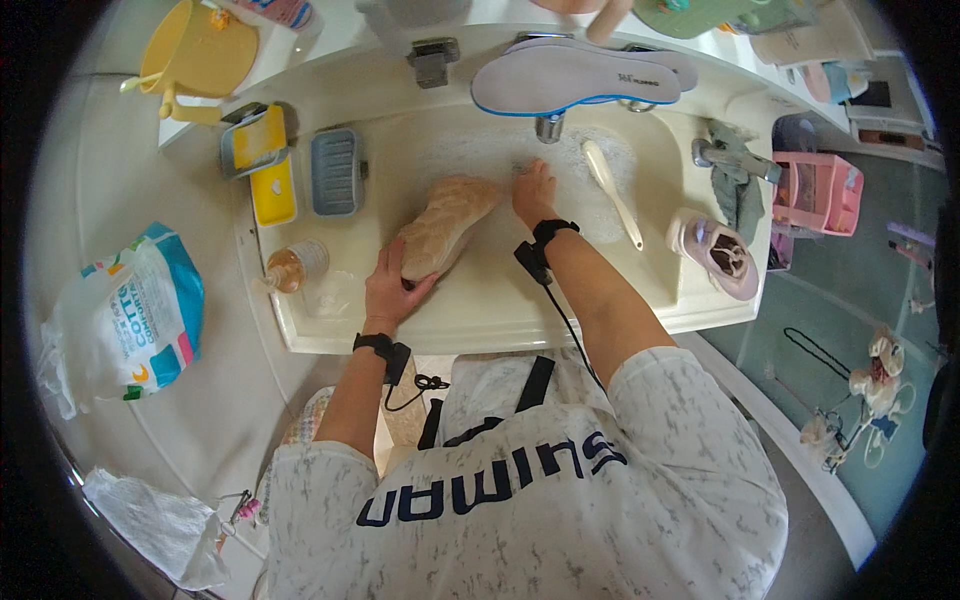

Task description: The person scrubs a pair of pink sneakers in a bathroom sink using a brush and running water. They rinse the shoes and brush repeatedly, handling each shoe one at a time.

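Note:
In the washbasin (480,300), a wet beige shoe (450,225) lies slanted, its wavy-patterned sole seemingly turned up. My left hand (391,289) grips the near end of this shoe, thumb on one side and fingers on the other. My right hand (534,191) reaches into the soapy water below the tap (550,127); its fingertips are partly hidden, and whether they hold anything is unclear. To the right of that hand, a cream-handled brush (611,191) lies in the suds. A pale pink shoe (716,255) rests on the basin's right ledge.
White insoles (577,81) with blue edges lie across the tap. On the left ledge are a grey soap dish (336,172), a yellow soap box (273,195) and an amber bottle (296,266). A grey cloth (731,180) hangs by the right-hand metal fitting (739,160).

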A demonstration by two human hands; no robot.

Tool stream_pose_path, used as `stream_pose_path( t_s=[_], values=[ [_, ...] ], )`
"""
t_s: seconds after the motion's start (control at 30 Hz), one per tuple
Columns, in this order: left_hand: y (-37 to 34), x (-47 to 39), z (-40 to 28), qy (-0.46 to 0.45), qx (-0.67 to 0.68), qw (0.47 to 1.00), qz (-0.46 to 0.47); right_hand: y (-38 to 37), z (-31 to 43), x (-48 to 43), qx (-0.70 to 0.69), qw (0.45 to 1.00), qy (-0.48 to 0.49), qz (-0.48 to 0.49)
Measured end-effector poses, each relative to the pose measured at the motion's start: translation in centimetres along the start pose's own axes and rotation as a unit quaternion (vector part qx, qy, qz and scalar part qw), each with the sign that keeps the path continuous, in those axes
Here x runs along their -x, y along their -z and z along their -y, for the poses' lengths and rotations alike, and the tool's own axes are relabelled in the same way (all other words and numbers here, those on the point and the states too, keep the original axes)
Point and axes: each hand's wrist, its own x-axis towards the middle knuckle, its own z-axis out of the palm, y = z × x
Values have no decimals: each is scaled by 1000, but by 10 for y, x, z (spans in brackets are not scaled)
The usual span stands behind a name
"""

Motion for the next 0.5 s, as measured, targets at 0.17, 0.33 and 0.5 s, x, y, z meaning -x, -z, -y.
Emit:
stream_pose_path(
  t_s=[0.17,0.33,0.5],
  values=[
    [0,0,0,-42,-19,999,-25,-9,11,-5,-39,995,-47,73],
    [-1,-1,2,-45,-33,998,-24,-2,5,5,-34,995,-13,90],
    [-1,-1,2,-68,-32,996,-43,21,-17,50,-139,983,-10,118]
  ],
)
